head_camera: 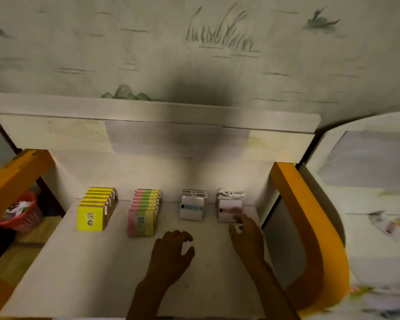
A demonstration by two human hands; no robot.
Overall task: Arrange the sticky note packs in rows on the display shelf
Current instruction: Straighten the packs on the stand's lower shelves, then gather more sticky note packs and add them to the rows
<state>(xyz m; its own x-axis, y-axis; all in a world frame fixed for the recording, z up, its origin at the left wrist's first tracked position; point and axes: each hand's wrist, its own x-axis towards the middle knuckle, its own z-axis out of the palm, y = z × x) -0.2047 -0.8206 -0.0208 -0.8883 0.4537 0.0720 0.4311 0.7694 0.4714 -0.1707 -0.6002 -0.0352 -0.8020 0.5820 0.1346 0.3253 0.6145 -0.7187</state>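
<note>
Pink-labelled pack [229,210] touching right hand [247,236] fingertips; left hand [171,252] apart.

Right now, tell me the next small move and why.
Probably nudge the pink-labelled white pack straight with the right hand, whose fingertips are already at its front. The left hand hovers with nothing in it, and all four rows look formed.

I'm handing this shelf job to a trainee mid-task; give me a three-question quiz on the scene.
1. True or false: the row of yellow sticky note packs stands leftmost on the white display shelf.
2. How many rows of packs stand on the shelf?
3. Which hand is at the white pack with the pink label? A) left hand B) right hand

Key: 1 true; 2 four; 3 B.
</note>
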